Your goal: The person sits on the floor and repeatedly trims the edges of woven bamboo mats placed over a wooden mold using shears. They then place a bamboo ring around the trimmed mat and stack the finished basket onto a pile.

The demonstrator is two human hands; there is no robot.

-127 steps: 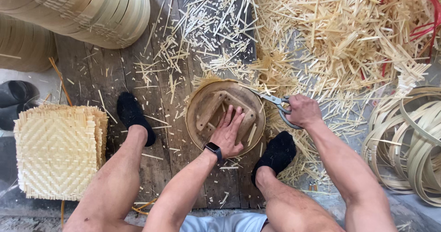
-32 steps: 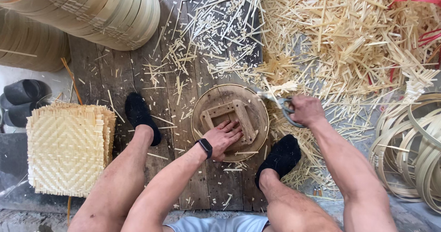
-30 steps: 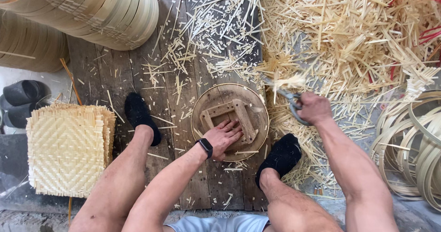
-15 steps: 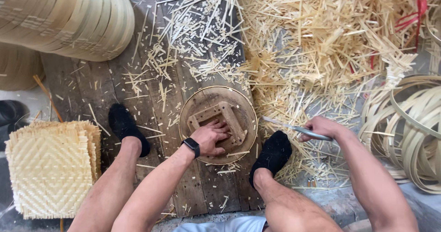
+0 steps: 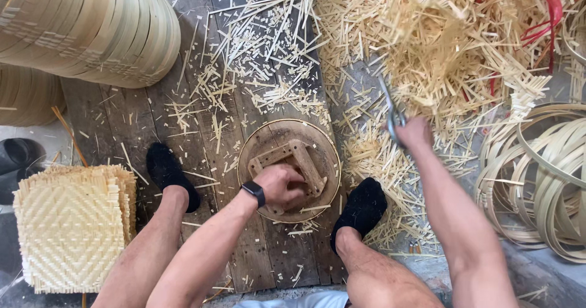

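A round wooden mould [image 5: 268, 143] with a bamboo rim lies on the dark plank board between my feet. A wooden cross frame [image 5: 305, 158] is fixed on top of it. My left hand [image 5: 282, 184], with a black watch at the wrist, grips that frame at its lower part. My right hand [image 5: 412, 131] is lifted to the right of the mould over scattered bamboo offcuts, shut on a pair of metal scissors [image 5: 390, 111] that point up and away from me.
A stack of woven bamboo mats [image 5: 67, 222] lies at the left. Stacked bamboo hoops [image 5: 91, 27] fill the upper left. Coiled bamboo strips [image 5: 537, 174] lie at the right. A heap of offcuts [image 5: 439, 39] with a red band [image 5: 540, 3] covers the top right.
My right hand has moved the scissors from the mould's rim out to the right and raised them. My left hand went from flat on the mould to gripping its cross frame.
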